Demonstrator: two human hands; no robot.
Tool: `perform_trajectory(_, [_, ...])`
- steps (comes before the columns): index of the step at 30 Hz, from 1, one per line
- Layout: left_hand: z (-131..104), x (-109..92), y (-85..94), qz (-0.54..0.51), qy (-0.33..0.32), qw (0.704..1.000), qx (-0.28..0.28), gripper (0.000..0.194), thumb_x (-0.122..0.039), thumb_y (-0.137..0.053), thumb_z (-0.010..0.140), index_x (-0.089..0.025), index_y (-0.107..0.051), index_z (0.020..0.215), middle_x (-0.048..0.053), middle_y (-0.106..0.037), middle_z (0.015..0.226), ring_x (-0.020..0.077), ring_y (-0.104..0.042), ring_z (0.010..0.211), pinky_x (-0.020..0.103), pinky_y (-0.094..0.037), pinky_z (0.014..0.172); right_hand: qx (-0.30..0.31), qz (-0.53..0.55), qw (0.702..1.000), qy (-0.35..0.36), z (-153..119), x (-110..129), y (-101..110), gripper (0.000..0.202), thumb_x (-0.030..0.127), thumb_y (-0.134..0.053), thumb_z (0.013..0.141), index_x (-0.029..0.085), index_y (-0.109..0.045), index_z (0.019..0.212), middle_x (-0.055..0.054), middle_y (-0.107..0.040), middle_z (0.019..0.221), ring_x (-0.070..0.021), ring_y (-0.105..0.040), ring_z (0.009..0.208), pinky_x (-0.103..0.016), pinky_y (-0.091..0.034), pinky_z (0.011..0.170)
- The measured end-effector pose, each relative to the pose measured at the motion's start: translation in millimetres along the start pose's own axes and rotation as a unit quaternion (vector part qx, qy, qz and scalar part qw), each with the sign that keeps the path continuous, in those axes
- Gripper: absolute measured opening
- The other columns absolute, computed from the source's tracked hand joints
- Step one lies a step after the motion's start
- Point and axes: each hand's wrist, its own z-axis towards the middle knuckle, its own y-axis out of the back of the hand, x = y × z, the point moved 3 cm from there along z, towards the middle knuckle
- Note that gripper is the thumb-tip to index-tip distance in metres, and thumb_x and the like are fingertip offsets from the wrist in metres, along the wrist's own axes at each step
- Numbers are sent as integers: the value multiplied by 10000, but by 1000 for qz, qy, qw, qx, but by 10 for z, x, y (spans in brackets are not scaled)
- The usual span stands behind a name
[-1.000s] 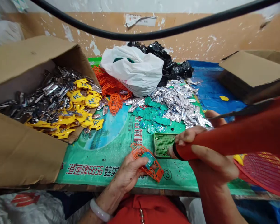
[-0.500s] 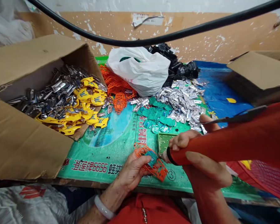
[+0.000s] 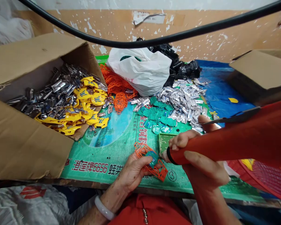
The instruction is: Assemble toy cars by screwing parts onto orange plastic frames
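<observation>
The right edge cuts off the red tool (image 3: 229, 145) and red basket (image 3: 269, 179).

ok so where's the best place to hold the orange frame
Take the frame by its near-left edge, from the left, thumb on the green piece, as the left hand does. It slants toward near right, with the driver at its right side, so that side seems best kept free. Thin bars suggest a light pinch.

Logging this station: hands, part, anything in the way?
Left hand holds orange frame, green piece on it. Right hand grips red tool, tip close. Green basket just beyond.
</observation>
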Motion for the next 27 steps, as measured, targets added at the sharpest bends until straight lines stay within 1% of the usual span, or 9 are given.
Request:
perform_trajectory(3, [-8,-8,-11,-7,5,1000,-2,282,-185,-756,652,-137,-655,910,26,-686,778,183,-669,664,359,-567,683,4,7,1000,1,-10,4,2,585,231,-779,683,366,-556,1207,23,-615,723,-166,-585,619,-350,-528,578])
perform_trajectory(5, [-15,-15,-15,-7,6,1000,-2,297,-183,-767,637,-131,-659,909,33,-694,785,179,-669,659,350,-566,678,0,4,1000,2,-21,7,-3,576,212,-774,677,355,-563,1193,25,-614,716,-161,-588,613,-346,-529,585])
perform_trajectory(9, [-24,-24,2,-1,12,1000,-12,331,-198,-789,613,-136,-661,912,37,-700,797,186,-672,657,317,-550,628,-13,-17,1000,0,-44,7,-30,569,185,-758,664,319,-567,1183,27,-595,684,-158,-586,579,-337,-532,541])
perform_trajectory(11, [-26,-27,14,-1,16,1000,-17,338,-195,-795,606,-147,-661,913,26,-697,785,189,-674,649,310,-546,607,-8,-22,1000,-2,-54,-2,-45,552,177,-748,667,313,-569,1171,26,-594,684,-160,-587,572,-338,-534,529])
perform_trajectory(17, [-38,-38,15,-14,18,1000,-16,341,-190,-804,596,-156,-666,906,13,-692,780,189,-680,642,301,-541,590,5,-25,999,24,-66,-32,-47,496,170,-728,694,314,-574,1142,30,-601,698,-151,-586,588,-334,-531,578])
perform_trajectory(20, [-39,-46,12,-13,18,1000,-18,310,-191,-799,603,-157,-669,882,5,-685,753,176,-669,629,284,-529,575,9,-44,999,28,-75,-55,-44,524,184,-730,698,302,-554,1177,31,-596,694,-151,-584,593,-335,-527,593])
perform_trajectory(23, [-36,-56,16,-10,12,1000,-17,286,-193,-795,608,-150,-672,863,1,-680,740,163,-657,623,293,-537,603,18,-48,998,25,-87,-63,-52,565,197,-736,701,322,-527,1211,33,-598,709,-151,-589,600,-332,-529,595])
perform_trajectory(27, [-35,-44,32,-6,16,1000,-9,328,-207,-792,632,-155,-671,933,18,-695,819,162,-660,649,310,-549,641,7,-26,999,18,-56,7,-21,589,187,-742,688,353,-529,1211,34,-606,723,-154,-585,615,-340,-532,598])
